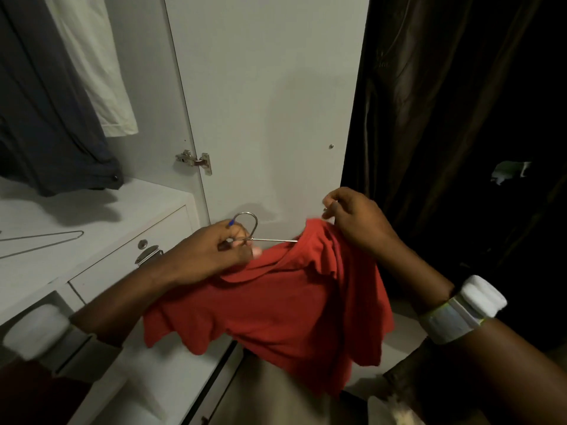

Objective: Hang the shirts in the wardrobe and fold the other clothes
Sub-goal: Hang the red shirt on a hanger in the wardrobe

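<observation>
A red shirt [291,305] hangs in front of me, bunched over a metal wire hanger [254,225] whose hook with a blue tip pokes out near the collar. My left hand [214,251] grips the hanger at the base of the hook. At the shirt's upper right edge, my right hand [356,219] pinches the red fabric at the shoulder. Inside the open wardrobe at upper left hang a dark grey garment [52,118] and a white garment [95,65].
The white wardrobe door [267,102] stands open straight ahead, its hinge at mid-left. A spare wire hanger [43,242] lies on the white drawer unit [129,259] inside the wardrobe. A dark curtain [445,118] fills the right side.
</observation>
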Available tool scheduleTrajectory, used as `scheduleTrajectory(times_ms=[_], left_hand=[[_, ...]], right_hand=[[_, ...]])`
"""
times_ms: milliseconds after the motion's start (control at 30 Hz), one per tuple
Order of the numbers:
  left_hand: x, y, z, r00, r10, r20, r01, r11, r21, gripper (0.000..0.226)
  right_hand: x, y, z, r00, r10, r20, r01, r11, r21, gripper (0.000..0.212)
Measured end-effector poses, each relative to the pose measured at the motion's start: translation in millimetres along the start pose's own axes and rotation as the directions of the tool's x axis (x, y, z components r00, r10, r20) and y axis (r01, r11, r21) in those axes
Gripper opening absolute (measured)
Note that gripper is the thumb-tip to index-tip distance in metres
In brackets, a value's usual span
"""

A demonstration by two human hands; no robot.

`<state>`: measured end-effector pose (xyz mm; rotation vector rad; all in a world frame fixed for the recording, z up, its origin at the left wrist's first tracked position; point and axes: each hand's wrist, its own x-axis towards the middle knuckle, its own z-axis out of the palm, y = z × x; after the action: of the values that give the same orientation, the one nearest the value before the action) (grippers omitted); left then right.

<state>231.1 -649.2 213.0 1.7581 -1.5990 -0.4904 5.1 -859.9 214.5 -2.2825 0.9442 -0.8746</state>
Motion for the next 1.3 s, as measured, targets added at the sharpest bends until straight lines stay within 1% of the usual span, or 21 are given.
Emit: scheduleTrajectory(times_ms=[33, 67, 133, 167, 233, 300, 333, 433, 467, 533, 667, 733, 800, 900, 933, 967, 1067, 1100, 1167, 1233, 1300], left_hand=[[-2, 0, -3, 1.0, 0.0, -0.002, 0.0, 0.999, 0.039, 0.047], [-3, 0, -7, 1.0, -0.012, -0.014, 0.013, 0.997, 0.078, 0.051], [-6, 0, -16, 0.998, -0.048, -0.04, 0.052, 0.992, 0.115, 0.06], [-7, -2, -20, 0.997, -0.061, -0.046, 0.066, 0.991, 0.115, 0.061], [-6, -6, -26, 0.995, -0.073, -0.066, 0.08, 0.991, 0.108, 0.056], [-4, -10, -29, 0.993, -0.06, -0.098, 0.072, 0.989, 0.126, 0.049], [-3, -11, -29, 0.992, -0.048, -0.112, 0.065, 0.986, 0.151, 0.045], [-7, -17, -33, 0.99, -0.026, -0.138, 0.066, 0.954, 0.294, 0.044], [-10, -21, -35, 0.989, -0.032, -0.148, 0.081, 0.939, 0.335, 0.045], [-18, -32, -43, 0.986, -0.068, -0.155, 0.125, 0.911, 0.392, 0.043], [-32, -45, -50, 0.981, -0.112, -0.156, 0.169, 0.887, 0.429, 0.04], [-37, -47, -49, 0.98, -0.139, -0.141, 0.189, 0.872, 0.452, 0.039], [-42, -49, -50, 0.977, -0.17, -0.132, 0.211, 0.87, 0.446, 0.034], [-46, -49, -52, 0.974, -0.19, -0.119, 0.222, 0.891, 0.395, 0.026], [-47, -49, -54, 0.973, -0.195, -0.121, 0.227, 0.897, 0.38, 0.026], [-48, -49, -55, 0.972, -0.203, -0.12, 0.234, 0.897, 0.376, 0.027], [-50, -50, -61, 0.969, -0.22, -0.113, 0.247, 0.87, 0.427, 0.032], [-50, -50, -63, 0.968, -0.226, -0.107, 0.25, 0.863, 0.438, 0.033], [-50, -52, -64, 0.965, -0.241, -0.1, 0.26, 0.855, 0.449, 0.033], [-50, -55, -64, 0.965, -0.244, -0.091, 0.258, 0.845, 0.469, 0.033], [-50, -57, -62, 0.966, -0.246, -0.076, 0.25, 0.83, 0.498, 0.034]], right_hand=[[2, 5, -7, 0.999, 0.01, -0.033, -0.012, 0.999, -0.038, 0.02], [1, 10, -15, 0.996, 0.02, -0.087, -0.019, 1.0, 0.007, 0.022], [-14, 17, -24, 0.985, 0.055, -0.162, -0.006, 0.957, 0.29, 0.023], [-27, 20, -24, 0.988, 0.059, -0.14, 0.005, 0.91, 0.415, 0.026], [-58, 32, -9, 0.999, 0.012, 0.03, -0.025, 0.87, 0.492, 0.062], [-84, 48, 15, 0.98, -0.001, 0.199, -0.064, 0.946, 0.319, 0.093], [-92, 60, 27, 0.973, 0.018, 0.229, -0.059, 0.983, 0.174, 0.091], [-91, 79, 32, 0.975, 0.039, 0.217, -0.02, 0.996, -0.09, 0.024], [-87, 82, 25, 0.968, 0.041, 0.247, 0.008, 0.981, -0.194, 0.013], [-81, 79, 7, 0.931, 0.087, 0.354, 0.043, 0.938, -0.345, 0.031], [-65, 67, -25, 0.866, 0.143, 0.479, 0.114, 0.876, -0.468, 0.046], [-54, 63, -35, 0.844, 0.144, 0.518, 0.113, 0.895, -0.432, 0.056], [-47, 57, -39, 0.831, 0.048, 0.554, 0.117, 0.959, -0.258, 0.067], [-41, 46, -41, 0.832, -0.106, 0.544, 0.012, 0.985, 0.174, 0.041], [-38, 44, -42, 0.838, -0.125, 0.532, -0.008, 0.971, 0.241, 0.035], [-35, 45, -43, 0.844, -0.129, 0.52, 0.006, 0.972, 0.233, 0.033], [-31, 44, -49, 0.852, -0.089, 0.515, 0.137, 0.989, -0.056, 0.049], [-30, 44, -51, 0.854, -0.107, 0.509, 0.139, 0.99, -0.025, 0.052], [-30, 39, -54, 0.884, -0.147, 0.445, 0.055, 0.975, 0.213, 0.051], [-27, 42, -57, 0.935, -0.093, 0.343, -0.027, 0.944, 0.33, 0.046], [-25, 46, -60, 0.949, -0.003, 0.317, -0.056, 0.983, 0.176, 0.042]])
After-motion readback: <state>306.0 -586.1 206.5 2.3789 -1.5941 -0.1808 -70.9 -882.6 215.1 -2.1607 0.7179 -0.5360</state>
